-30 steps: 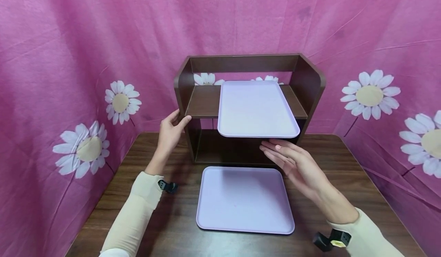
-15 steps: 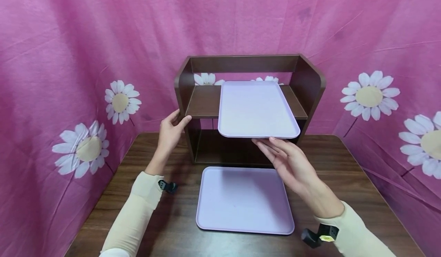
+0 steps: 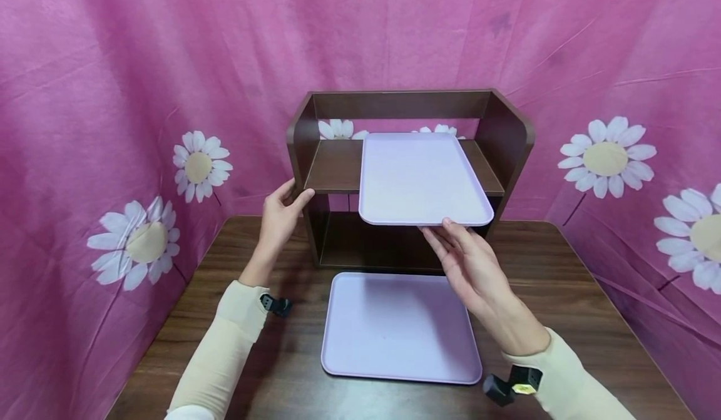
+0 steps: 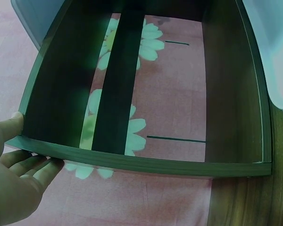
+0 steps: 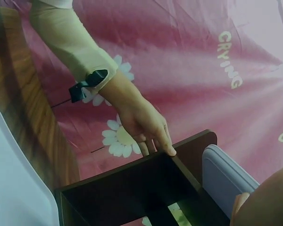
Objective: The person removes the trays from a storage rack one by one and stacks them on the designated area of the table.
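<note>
Our left hand grips the shelf by its left side, and our right hand pinches the front edge of the upper tray, which juts past the shelf's front, just ahead of that hand. We should hold it level and brace the shelf firmly; the lower tray lies on the desk, below our right hand.
</note>
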`<state>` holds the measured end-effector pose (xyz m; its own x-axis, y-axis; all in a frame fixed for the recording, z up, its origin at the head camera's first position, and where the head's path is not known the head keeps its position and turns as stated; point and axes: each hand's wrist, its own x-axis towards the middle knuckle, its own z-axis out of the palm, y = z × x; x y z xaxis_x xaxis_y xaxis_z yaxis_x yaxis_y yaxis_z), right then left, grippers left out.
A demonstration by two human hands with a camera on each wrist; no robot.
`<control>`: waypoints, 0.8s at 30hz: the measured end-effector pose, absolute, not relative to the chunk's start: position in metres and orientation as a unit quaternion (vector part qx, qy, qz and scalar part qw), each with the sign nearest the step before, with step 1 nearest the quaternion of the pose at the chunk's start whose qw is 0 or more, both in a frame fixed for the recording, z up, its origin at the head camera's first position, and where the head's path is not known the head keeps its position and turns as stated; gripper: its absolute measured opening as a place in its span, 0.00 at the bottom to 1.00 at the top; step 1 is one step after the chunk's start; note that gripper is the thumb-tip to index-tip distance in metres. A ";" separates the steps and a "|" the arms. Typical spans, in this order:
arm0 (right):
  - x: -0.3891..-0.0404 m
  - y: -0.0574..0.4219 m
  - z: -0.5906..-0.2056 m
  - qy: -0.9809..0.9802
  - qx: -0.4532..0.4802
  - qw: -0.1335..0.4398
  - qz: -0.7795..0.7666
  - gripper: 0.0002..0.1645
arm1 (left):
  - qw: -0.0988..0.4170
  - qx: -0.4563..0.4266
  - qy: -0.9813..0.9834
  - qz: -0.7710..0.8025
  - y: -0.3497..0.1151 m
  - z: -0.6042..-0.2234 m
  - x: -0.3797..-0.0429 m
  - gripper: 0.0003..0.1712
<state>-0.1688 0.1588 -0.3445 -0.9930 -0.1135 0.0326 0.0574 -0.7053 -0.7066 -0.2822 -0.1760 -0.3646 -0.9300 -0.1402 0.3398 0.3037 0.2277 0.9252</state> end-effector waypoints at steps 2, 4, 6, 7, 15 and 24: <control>-0.170 0.158 -0.343 0.378 -0.036 0.043 -0.924 0.14 | 0.180 -0.054 -0.762 -0.620 -0.176 -0.364 -0.282 0.30; -0.171 0.157 -0.343 0.369 -0.035 0.040 -0.928 0.18 | 0.180 -0.054 -0.761 -0.621 -0.176 -0.364 -0.283 0.30; -0.172 0.157 -0.343 0.354 -0.030 0.035 -0.934 0.20 | 0.180 -0.055 -0.760 -0.622 -0.176 -0.364 -0.283 0.30; -0.172 0.156 -0.343 0.342 -0.030 0.033 -0.939 0.20 | 0.179 -0.055 -0.761 -0.621 -0.176 -0.365 -0.283 0.30; -0.172 0.158 -0.342 0.299 -0.010 0.000 -0.954 0.21 | 0.182 -0.055 -0.763 -0.618 -0.176 -0.365 -0.283 0.30; -0.173 0.159 -0.338 0.280 0.028 -0.005 -0.959 0.20 | 0.175 -0.056 -0.764 -0.619 -0.177 -0.365 -0.282 0.31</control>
